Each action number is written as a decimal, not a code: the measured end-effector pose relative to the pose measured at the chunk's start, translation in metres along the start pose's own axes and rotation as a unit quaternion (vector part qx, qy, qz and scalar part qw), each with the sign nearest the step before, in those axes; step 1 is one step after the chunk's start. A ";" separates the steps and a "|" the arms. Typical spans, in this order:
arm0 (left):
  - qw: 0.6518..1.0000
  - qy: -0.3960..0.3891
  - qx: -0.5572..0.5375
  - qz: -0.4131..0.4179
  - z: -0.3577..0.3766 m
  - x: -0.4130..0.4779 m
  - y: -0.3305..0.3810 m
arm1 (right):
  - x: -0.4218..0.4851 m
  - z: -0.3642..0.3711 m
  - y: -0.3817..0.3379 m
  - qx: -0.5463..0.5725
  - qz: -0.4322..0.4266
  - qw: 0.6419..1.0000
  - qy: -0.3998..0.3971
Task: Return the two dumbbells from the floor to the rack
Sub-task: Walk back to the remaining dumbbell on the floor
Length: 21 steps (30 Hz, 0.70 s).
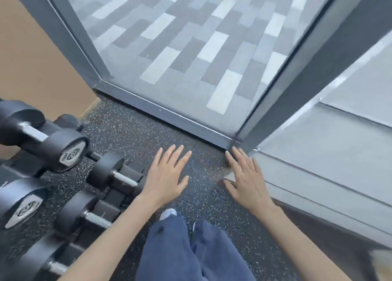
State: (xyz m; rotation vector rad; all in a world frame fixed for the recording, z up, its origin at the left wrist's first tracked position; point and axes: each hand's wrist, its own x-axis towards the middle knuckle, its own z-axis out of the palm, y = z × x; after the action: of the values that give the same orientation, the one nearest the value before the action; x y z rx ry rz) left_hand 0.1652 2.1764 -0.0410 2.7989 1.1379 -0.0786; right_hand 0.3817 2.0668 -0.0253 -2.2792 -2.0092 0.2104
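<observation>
Both hands are held out flat, palms down and fingers spread, empty, above the speckled dark floor (135,136). The left hand (165,174) is just beside a black dumbbell (115,175) on the lower tier of the rack (110,198); the right hand (246,179) is near a grey wall panel (331,153). More dumbbells fill the rack's left side. Blue trousers (186,251) show below, a glass door (191,47) ahead.

Five black round-headed dumbbells with metal handles (43,136) are showing at the left, and two bare hands (167,177).
</observation>
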 end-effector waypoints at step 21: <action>0.858 -0.072 0.007 0.508 0.019 -0.031 0.166 | -0.297 0.025 -0.065 0.016 0.472 0.881 0.029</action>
State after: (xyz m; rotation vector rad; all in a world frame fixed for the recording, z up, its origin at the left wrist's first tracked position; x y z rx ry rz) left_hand 0.2590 2.0347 -0.0419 2.9308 -0.4531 -0.1807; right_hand 0.2778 1.7805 -0.0275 -2.9738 -0.6887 0.2223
